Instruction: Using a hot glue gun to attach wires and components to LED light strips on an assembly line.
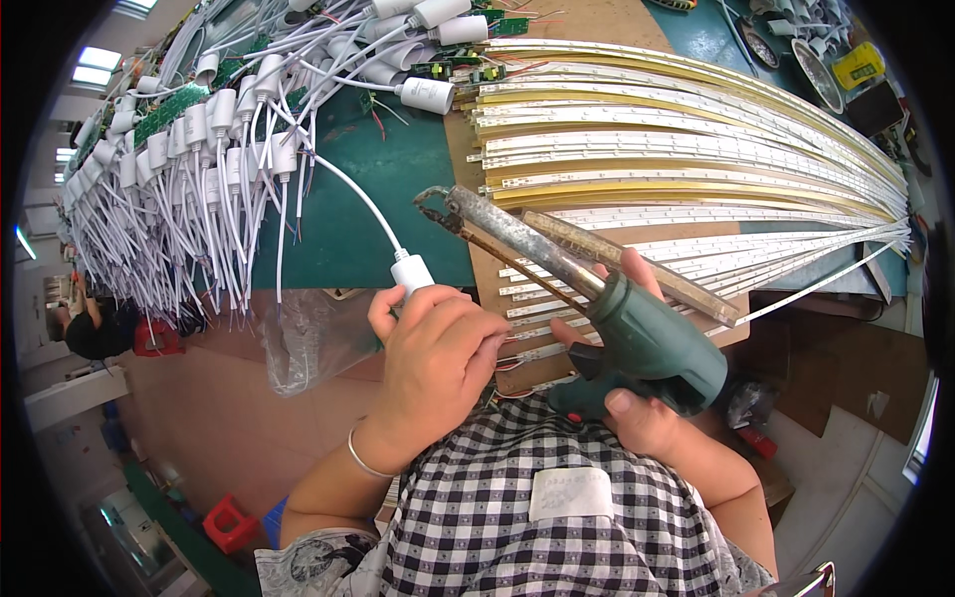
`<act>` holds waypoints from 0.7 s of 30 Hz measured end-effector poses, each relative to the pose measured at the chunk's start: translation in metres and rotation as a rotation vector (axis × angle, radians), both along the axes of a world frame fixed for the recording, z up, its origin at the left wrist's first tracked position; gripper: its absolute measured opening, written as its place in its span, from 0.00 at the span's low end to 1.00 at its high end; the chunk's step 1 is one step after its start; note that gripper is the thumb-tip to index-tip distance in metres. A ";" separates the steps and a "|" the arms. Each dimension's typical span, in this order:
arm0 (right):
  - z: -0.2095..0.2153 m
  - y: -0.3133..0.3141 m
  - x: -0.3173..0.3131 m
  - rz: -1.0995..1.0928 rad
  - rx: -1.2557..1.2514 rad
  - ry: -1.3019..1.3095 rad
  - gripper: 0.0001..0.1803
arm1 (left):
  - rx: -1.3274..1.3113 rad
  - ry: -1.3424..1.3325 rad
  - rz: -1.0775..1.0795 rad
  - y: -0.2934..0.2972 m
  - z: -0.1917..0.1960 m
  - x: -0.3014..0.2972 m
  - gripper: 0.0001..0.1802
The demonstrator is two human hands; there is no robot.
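Note:
In front of me my left hand (438, 348) is closed round a white plastic cylinder (410, 269) with a white cable running up from its top. The lower part of the cylinder is hidden by my fingers. My right hand (645, 423) grips a green pistol-shaped soldering gun (662, 343). Its long metal barrel (527, 239) points up and left, with a thin rod alongside and a dark, worn tip. Behind the gun, a row of white LED strips (597, 147) lies fanned out on brown cardboard, with small wires at their left ends.
At the left, many white cylinders with cables (199, 129) hang over the edge of the green table (398, 179), among green circuit boards. A worn metal bar (637, 269) lies across the strips. A clear plastic bag (303, 343) hangs below the table edge. A red stool (229, 524) stands on the floor.

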State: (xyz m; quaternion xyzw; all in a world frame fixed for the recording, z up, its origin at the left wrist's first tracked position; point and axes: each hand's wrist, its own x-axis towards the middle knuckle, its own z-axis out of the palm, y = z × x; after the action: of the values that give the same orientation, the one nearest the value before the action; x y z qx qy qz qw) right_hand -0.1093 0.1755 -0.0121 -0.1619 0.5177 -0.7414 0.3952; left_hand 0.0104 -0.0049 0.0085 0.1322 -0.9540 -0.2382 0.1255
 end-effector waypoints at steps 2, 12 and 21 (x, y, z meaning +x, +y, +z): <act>0.000 0.000 -0.001 0.017 0.009 0.006 0.67 | 0.010 0.026 0.052 0.004 -0.002 0.000 0.07; -0.002 0.001 -0.002 0.008 0.020 0.025 0.66 | -0.047 -0.059 0.005 0.002 -0.002 0.011 0.08; -0.002 0.001 -0.002 0.005 0.029 0.009 0.67 | 0.123 0.023 0.049 0.009 -0.003 0.007 0.07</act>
State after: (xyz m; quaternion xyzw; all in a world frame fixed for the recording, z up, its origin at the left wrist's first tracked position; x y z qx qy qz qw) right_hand -0.1109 0.1764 -0.0136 -0.1608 0.5299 -0.7320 0.3969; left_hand 0.0176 0.0039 0.0059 0.1603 -0.9325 -0.2947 0.1336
